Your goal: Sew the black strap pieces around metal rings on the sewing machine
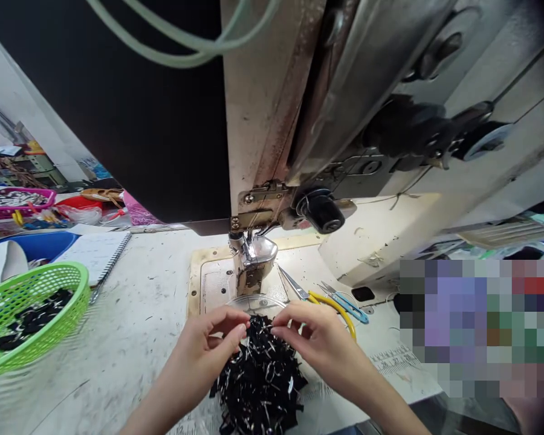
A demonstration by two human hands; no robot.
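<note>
A heap of small black strips with silvery ends [260,380] fills a clear plastic dish [258,300] on the sewing table. My left hand [208,347] and my right hand [315,335] meet over the top of the heap, fingers pinched together on a black strip [259,327] between them. Just beyond my fingertips stands the presser foot [252,260] of a big sewing machine [344,103].
Yellow-handled scissors [330,305] and blue thread snips [347,302] lie right of the presser foot. A green basket [31,311] with more black strips sits at the left edge, a spiral notebook [97,254] behind it. A pink basket [16,202] and clutter lie far left.
</note>
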